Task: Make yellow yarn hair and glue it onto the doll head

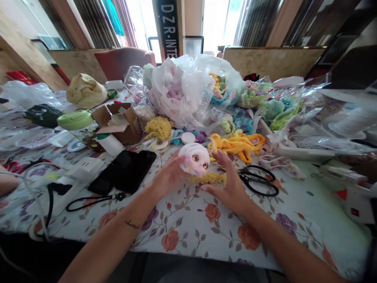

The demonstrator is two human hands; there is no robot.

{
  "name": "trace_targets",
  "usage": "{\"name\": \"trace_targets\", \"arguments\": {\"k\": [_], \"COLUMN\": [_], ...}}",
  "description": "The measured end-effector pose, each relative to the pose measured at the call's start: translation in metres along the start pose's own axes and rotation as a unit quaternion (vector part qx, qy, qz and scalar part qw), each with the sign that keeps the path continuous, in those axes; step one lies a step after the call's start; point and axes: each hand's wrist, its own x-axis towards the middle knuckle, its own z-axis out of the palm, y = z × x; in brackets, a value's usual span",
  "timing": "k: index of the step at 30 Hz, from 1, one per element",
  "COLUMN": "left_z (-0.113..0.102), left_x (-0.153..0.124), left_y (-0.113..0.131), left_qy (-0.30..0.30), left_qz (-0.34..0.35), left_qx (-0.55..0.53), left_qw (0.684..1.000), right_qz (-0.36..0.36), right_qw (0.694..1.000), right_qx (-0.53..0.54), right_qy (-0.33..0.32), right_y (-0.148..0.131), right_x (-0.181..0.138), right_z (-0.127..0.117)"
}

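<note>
Bare forearms reach over a flower-clothed bench, where clear plastic bags of fluffy things heap up behind. The right hand is open, thumb and fingers spread, just left of black scissors. The left hand seems to hold a pale doll head from its left side, between the two hands, near some yellow yarn. A loose hold could let the head drop; a rightward sweep might knock the scissors. A dark sign reads "DZR·INTE"; the forearm's tattoo is too small to read
</note>
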Motion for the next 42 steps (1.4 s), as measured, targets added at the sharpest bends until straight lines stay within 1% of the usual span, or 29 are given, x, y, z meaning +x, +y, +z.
{"name": "trace_targets", "arguments": {"k": [3,5,8,10,12,15,18,20,22,24,25,26,27,28,29,30,32,33,34,35,36,37,38,39,40,41,42], "left_z": [0.009,0.011,0.01,0.01,0.011,0.015,0.02,0.025,0.028,0.025,0.019,0.011,0.0,-0.013,-0.026,-0.038,-0.054,-0.057,-0.056,-0.051,-0.044,-0.036,-0.026,-0.017,-0.008,-0.001,0.005], "left_x": [-0.008,-0.012,-0.014,-0.015,-0.016,-0.016,-0.017,-0.018,-0.019,-0.016,-0.013,-0.009,-0.005,0.0,0.005,0.008,0.012,0.011,0.009,0.007,0.003,-0.001,-0.005,-0.008,-0.011,-0.014,-0.016], "left_y": [-0.011,-0.016,-0.018,-0.015,-0.013,-0.011,-0.015,-0.019,-0.022,-0.021,-0.019,-0.014,-0.008,0.0,0.008,0.016,0.029,0.032,0.033,0.031,0.028,0.023,0.017,0.011,0.006,0.001,-0.003], "left_qy": [-0.046,-0.067,-0.09,-0.102,-0.102,-0.058,-0.008,0.019,0.048,0.087,0.115,0.145,0.189,0.222,0.26,0.278,0.292,0.29,0.286,0.279,0.269,0.25,0.218,0.176,0.112,0.049,-0.006], "left_qz": [-0.02,-0.033,-0.027,-0.006,0.031,0.103,0.16,0.17,0.161,0.154,0.157,0.166,0.183,0.199,0.235,0.265,0.289,0.297,0.298,0.293,0.281,0.26,0.232,0.204,0.172,0.146,0.125], "left_qx": [0.018,0.03,0.053,0.08,0.129,0.233,0.304,0.323,0.329,0.336,0.337,0.344,0.344,0.356,0.383,0.431,0.469,0.502,0.52,0.532,0.533,0.522,0.5,0.466,0.428,0.384,0.345], "left_qw": [0.999,0.997,0.994,0.992,0.986,0.965,0.939,0.931,0.929,0.925,0.921,0.913,0.902,0.886,0.855,0.817,0.782,0.759,0.748,0.743,0.751,0.773,0.805,0.843,0.88,0.911,0.93], "right_qz": [0.019,0.013,-0.033,-0.077,-0.121,-0.16,-0.167,-0.174,-0.179,-0.183,-0.182,-0.181,-0.179,-0.171,-0.158,-0.141,-0.105,-0.091,-0.084,-0.082,-0.085,-0.09,-0.095,-0.099,-0.103,-0.105,-0.106], "right_qw": [1.0,1.0,0.998,0.994,0.988,0.979,0.976,0.974,0.973,0.975,0.976,0.978,0.979,0.982,0.984,0.986,0.987,0.987,0.987,0.987,0.987,0.987,0.988,0.988,0.989,0.989,0.99], "right_qx": [0.003,-0.013,-0.031,-0.055,-0.088,-0.12,-0.136,-0.146,-0.144,-0.13,-0.119,-0.107,-0.094,-0.081,-0.07,-0.062,-0.057,-0.059,-0.063,-0.068,-0.073,-0.079,-0.085,-0.091,-0.096,-0.096,-0.092], "right_qy": [0.003,0.024,0.053,0.047,0.041,0.037,0.019,0.009,0.007,0.008,0.008,0.009,0.012,0.022,0.038,0.061,0.104,0.118,0.125,0.124,0.116,0.104,0.089,0.073,0.054,0.034,0.016], "right_y": [-0.008,-0.009,-0.008,-0.009,-0.011,-0.011,-0.007,-0.005,-0.005,-0.007,-0.009,-0.01,-0.011,-0.011,-0.011,-0.01,-0.006,-0.004,-0.002,-0.001,0.0,0.0,0.001,0.0,0.0,-0.001,-0.001], "right_x": [-0.003,-0.005,-0.006,-0.006,-0.006,-0.008,-0.011,-0.013,-0.013,-0.014,-0.014,-0.014,-0.014,-0.013,-0.013,-0.012,-0.009,-0.008,-0.007,-0.006,-0.006,-0.006,-0.006,-0.006,-0.007,-0.007,-0.007], "right_z": [0.01,0.015,0.015,0.013,0.012,0.011,0.013,0.014,0.014,0.013,0.012,0.011,0.009,0.007,0.004,0.002,-0.002,-0.004,-0.005,-0.005,-0.005,-0.005,-0.004,-0.003,-0.001,0.0,0.002]}}
